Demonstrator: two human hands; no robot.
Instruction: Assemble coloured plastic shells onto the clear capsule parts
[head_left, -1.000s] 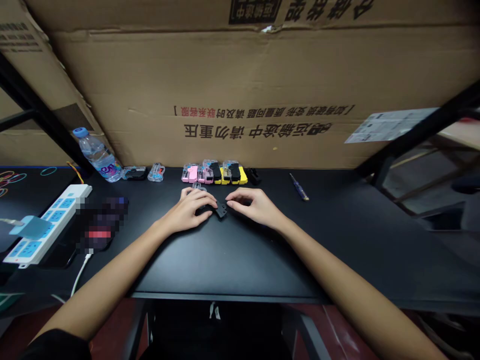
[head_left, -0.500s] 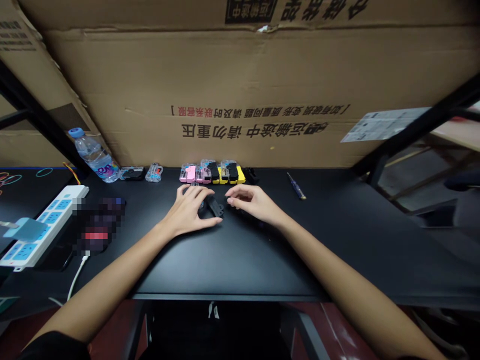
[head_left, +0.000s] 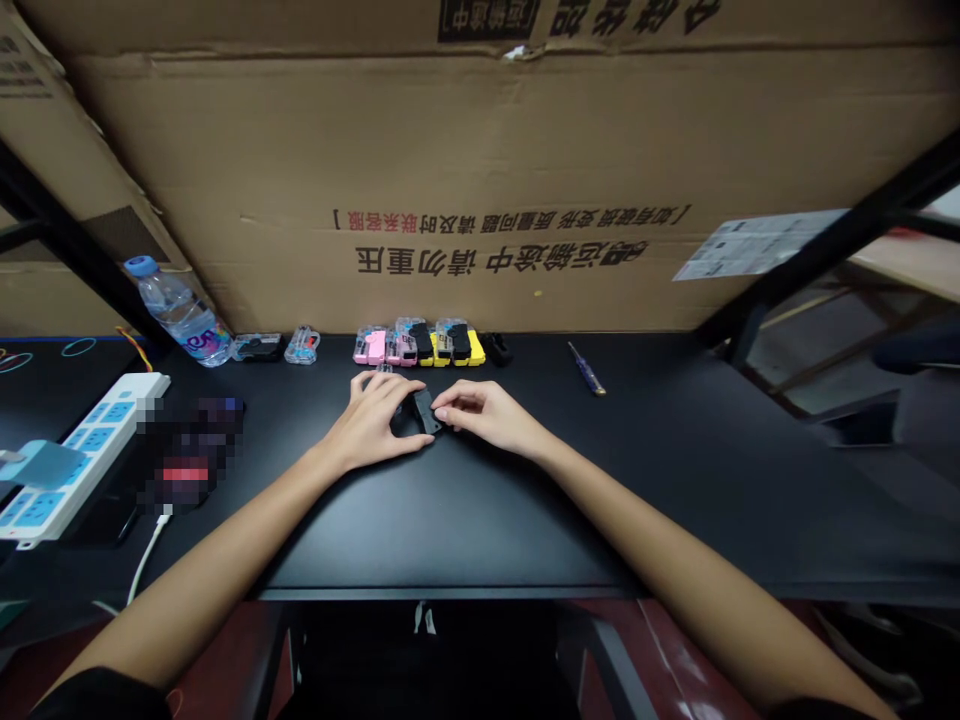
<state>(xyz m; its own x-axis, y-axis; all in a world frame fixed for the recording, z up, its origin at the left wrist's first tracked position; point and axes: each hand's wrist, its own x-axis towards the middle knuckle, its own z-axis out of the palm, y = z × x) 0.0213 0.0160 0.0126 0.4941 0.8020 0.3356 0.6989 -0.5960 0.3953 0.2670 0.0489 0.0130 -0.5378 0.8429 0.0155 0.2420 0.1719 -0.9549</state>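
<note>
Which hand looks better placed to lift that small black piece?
Probably the right hand: its fingertips meet the black plastic piece at one end, while the left hand curls around the other.

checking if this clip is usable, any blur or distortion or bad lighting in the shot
In the head view, the wide lens bows the cardboard sheet; a pixelated patch hides whatever lies beside the power strip; the black piece between the left hand and right hand barely contrasts with the black table.

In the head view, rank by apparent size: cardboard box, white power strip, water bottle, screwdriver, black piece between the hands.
Largest to smallest: cardboard box; then white power strip and water bottle, unsure between them, the strip being nearer the camera; screwdriver; black piece.
</note>
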